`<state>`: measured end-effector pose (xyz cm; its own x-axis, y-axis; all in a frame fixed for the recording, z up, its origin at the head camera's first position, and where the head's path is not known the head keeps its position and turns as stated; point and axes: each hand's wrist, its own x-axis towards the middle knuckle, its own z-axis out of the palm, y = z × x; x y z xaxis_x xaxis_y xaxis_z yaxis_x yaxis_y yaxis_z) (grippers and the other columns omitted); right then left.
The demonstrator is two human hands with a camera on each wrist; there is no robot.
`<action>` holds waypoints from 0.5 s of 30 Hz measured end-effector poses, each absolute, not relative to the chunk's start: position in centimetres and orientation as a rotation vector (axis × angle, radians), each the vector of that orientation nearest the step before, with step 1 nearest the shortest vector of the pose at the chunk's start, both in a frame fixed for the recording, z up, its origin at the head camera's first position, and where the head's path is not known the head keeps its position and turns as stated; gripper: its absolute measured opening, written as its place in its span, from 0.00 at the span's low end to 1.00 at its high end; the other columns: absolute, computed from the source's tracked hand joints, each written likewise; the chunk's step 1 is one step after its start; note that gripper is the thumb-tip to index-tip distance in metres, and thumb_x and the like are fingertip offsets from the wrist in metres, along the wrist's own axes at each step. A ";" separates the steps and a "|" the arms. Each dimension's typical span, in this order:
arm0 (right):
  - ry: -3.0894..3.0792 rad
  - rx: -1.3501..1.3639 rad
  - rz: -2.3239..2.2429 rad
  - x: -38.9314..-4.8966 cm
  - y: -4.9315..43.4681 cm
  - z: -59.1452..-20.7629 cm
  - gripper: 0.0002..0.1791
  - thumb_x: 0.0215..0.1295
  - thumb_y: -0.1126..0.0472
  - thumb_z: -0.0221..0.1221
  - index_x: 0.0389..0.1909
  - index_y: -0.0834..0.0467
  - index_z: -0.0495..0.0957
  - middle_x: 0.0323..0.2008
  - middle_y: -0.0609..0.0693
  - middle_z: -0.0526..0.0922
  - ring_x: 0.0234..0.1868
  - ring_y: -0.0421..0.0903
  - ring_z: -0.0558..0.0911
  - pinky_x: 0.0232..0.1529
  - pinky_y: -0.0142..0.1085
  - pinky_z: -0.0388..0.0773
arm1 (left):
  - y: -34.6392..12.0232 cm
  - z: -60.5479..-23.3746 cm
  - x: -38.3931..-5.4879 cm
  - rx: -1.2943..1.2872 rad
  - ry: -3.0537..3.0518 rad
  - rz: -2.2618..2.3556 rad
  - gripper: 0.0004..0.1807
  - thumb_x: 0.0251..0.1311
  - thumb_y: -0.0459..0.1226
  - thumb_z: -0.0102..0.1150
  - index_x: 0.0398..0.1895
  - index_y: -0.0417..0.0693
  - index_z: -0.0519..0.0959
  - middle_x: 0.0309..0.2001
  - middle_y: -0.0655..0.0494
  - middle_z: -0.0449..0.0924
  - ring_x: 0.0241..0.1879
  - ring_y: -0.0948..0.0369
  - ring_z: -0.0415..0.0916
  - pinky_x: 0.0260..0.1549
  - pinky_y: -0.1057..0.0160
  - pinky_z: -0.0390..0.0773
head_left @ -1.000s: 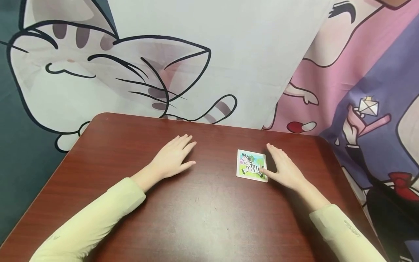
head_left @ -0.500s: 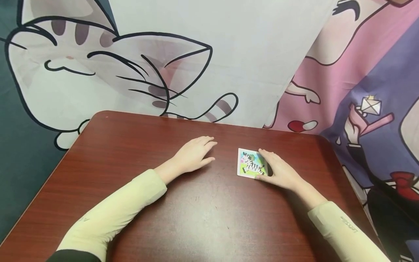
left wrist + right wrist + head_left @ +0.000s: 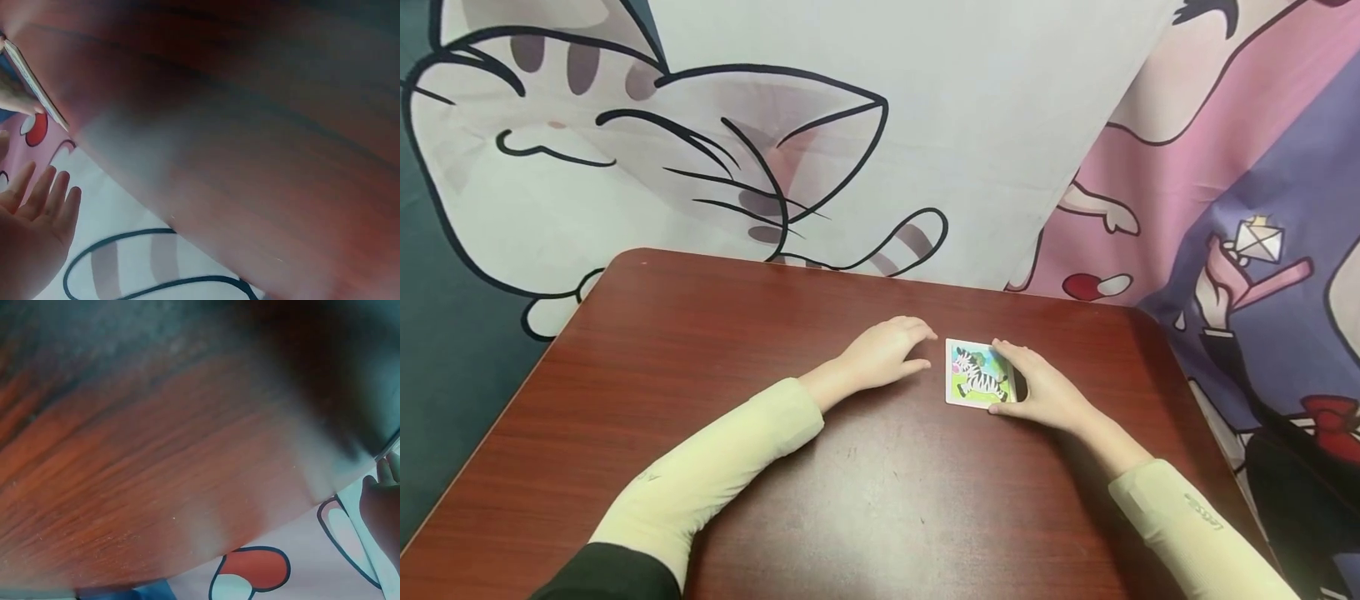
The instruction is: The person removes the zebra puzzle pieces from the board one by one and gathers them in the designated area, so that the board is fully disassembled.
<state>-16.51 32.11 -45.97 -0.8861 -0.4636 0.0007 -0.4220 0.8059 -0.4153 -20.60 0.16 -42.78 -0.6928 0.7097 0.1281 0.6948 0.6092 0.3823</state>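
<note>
A small square zebra picture card (image 3: 973,375) with a white border lies on the brown table, right of the middle in the head view. My right hand (image 3: 1045,387) holds it by the right part, thumb on the near edge and fingers on the far edge. Seen edge-on in the left wrist view, the card (image 3: 37,87) looks fairly thick. My left hand (image 3: 886,354) is just left of the card, apart from it, its fingers loosely extended and holding nothing. At the right wrist view's edge, only part of my right hand (image 3: 384,506) shows.
The brown wooden table (image 3: 850,492) has rounded far corners. Behind it hangs a white cloth (image 3: 985,125) with a cartoon cat, and a pink and purple cartoon cloth (image 3: 1187,183) hangs at the right.
My left hand has moved right, close to the card. My right hand has gone from hovering over the card's right side to holding it by its near and far edges.
</note>
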 end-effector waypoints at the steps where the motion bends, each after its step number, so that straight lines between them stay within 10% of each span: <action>1: 2.890 -0.714 -0.626 -16.6 32.1 -46.0 0.58 0.51 0.48 0.81 0.78 0.67 0.63 0.78 0.67 0.68 0.79 0.67 0.66 0.78 0.65 0.59 | 0.5 -42.8 -20.7 1.220 2.774 0.646 0.23 0.72 0.44 0.67 0.66 0.45 0.80 0.66 0.51 0.81 0.70 0.53 0.76 0.72 0.54 0.73; 15: 2.889 -0.761 -0.663 -16.6 32.5 -46.3 0.57 0.52 0.48 0.81 0.78 0.67 0.64 0.79 0.64 0.67 0.80 0.65 0.66 0.78 0.64 0.59 | 4.6 -43.3 -22.3 1.230 2.666 0.769 0.18 0.70 0.36 0.68 0.60 0.43 0.84 0.60 0.50 0.85 0.64 0.55 0.80 0.69 0.57 0.76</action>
